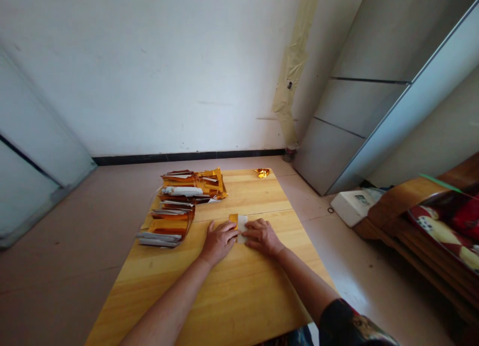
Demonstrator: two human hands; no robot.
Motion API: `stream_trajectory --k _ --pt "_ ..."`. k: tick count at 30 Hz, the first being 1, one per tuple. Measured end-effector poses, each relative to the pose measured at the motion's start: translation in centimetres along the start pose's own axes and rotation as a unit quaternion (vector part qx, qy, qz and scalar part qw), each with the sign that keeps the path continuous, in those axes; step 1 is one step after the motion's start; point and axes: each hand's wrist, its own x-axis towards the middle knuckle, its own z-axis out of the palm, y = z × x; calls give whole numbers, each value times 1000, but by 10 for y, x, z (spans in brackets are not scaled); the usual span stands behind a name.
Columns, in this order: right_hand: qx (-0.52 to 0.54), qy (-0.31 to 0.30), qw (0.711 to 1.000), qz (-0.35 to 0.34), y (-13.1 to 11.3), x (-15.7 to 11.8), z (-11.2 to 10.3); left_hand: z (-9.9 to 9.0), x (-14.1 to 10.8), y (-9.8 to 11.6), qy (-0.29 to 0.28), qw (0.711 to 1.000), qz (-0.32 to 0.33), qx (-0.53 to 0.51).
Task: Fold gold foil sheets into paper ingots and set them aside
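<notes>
White plaster walls point(149, 72) meet in a corner behind everything, with a peeling beige strip of tape point(292, 72) running down the corner and a black skirting band point(187, 158) along the bottom. A beige floor point(56, 246) spreads out below. To the right stands a tall grey cabinet point(355, 106), and beyond it is a wooden bench point(404, 201) with a red patterned cushion point(445, 226). A white box point(352, 206) sits at the bench's end.

In the middle, a long yellow wooden table point(239, 306) runs away from the person. Two loose piles of gold and silver foil paper lie on its far left side: the larger pile point(192, 188) near the far end, the smaller one point(168, 226) just in front of it and hanging slightly over the table's left edge. A crumpled gold scrap point(262, 173) lies alone at the far edge.

The left hand point(219, 242) and right hand point(263, 237) lie flat and open on the table, palms down, side by side and nearly touching. Neither one grips anything. Between them, under their fingertips, is a small folded slip of white paper point(242, 229) with a gold foil end point(233, 220). A dark patterned sleeve point(352, 326) shows at the right arm.
</notes>
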Motion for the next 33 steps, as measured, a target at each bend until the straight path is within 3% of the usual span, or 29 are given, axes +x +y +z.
stream_trajectory --k 6,11,19,26,33 --pt "30 39 999 18 0 1 13 3 1 1 11 999 -33 -28" --pt "27 59 998 10 -1 2 17 -1 1 1 -3 1000 -10 -26" --pt "101 43 994 -8 -3 9 16 -1 1 0 42 998 41 14" --pt "141 58 984 -90 -1 13 11 -1 -1 0 46 998 36 15" --pt "150 87 983 -65 0 14 17 -7 -3 6 44 999 19 6"
